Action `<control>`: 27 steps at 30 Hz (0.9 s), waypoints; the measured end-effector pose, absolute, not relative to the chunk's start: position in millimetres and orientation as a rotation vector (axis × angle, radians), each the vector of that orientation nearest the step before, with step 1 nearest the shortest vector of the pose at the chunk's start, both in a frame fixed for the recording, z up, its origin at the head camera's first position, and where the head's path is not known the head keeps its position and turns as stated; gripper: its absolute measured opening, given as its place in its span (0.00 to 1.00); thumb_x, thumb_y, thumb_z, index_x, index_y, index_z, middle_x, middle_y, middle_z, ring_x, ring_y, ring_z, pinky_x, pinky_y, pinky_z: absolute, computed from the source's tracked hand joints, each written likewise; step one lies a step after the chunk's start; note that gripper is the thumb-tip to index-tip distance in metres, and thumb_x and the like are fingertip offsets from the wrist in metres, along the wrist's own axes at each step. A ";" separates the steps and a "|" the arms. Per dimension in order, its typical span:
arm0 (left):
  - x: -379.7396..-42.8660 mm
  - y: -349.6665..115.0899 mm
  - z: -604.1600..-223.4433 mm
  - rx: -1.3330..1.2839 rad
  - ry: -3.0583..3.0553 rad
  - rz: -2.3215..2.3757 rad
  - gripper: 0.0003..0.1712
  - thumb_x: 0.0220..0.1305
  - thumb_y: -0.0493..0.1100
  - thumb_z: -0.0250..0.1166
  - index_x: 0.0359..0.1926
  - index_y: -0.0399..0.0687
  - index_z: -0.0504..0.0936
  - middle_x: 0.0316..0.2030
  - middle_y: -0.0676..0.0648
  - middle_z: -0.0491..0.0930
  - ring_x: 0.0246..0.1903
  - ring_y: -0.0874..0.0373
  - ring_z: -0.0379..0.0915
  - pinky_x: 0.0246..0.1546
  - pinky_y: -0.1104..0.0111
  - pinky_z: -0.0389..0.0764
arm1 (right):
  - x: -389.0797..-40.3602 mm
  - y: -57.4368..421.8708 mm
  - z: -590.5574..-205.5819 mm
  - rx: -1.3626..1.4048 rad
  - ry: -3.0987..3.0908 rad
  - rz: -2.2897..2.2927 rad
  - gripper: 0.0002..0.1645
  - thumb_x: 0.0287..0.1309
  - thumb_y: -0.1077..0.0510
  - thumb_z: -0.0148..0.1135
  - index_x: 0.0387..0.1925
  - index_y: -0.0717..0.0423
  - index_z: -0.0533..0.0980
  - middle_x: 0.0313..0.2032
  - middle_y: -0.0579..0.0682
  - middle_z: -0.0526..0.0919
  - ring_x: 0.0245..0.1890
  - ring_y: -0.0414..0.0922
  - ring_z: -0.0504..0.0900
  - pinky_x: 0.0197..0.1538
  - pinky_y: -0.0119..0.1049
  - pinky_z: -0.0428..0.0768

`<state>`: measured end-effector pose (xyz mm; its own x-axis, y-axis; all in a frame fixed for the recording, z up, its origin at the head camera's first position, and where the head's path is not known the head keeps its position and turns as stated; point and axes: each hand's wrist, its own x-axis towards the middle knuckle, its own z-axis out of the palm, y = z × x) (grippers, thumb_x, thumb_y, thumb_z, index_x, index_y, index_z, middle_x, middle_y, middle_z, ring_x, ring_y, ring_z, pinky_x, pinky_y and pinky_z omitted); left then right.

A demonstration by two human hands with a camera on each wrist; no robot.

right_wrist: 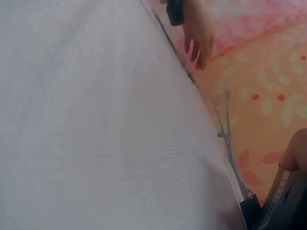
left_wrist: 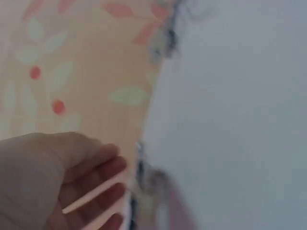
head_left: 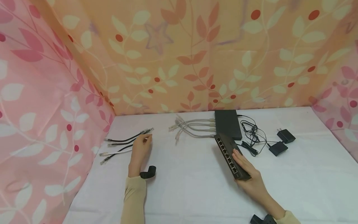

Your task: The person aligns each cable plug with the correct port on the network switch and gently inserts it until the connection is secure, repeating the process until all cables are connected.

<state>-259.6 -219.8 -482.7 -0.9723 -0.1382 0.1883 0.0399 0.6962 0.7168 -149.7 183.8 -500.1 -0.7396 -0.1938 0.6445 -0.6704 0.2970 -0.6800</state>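
My right hand grips a black network switch by its right end, lifted and tilted with the row of ports facing left. Part of that switch shows in the right wrist view's lower corner, beside one finger. Over the short network cables at the left, my left hand hovers with loosely bent fingers and nothing between them. The cables are black, plus one white. In the left wrist view, fingers of the left hand are relaxed and spread, near blurred cable ends.
Behind the held switch lies a second black box with several grey network cables in its left side. Coiled black power cords and two power adapters lie to the right. Patterned curtains border the white table.
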 end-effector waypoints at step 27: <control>-254.5 -271.0 -504.8 0.006 -2.840 -1.053 0.12 0.59 0.46 0.65 0.42 0.46 0.81 0.42 0.45 0.78 0.47 0.51 0.74 0.50 0.57 0.72 | -149.9 182.5 -495.6 0.790 -2.146 1.375 0.46 0.20 0.82 0.65 0.54 0.74 0.69 0.58 0.72 0.67 0.66 0.48 0.62 0.67 0.28 0.55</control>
<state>-254.5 -271.0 -504.8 -0.9936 -0.0427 0.1043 0.0356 0.7588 0.6503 -149.9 182.5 -495.6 -0.7242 -0.2153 0.6551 -0.6852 0.3320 -0.6483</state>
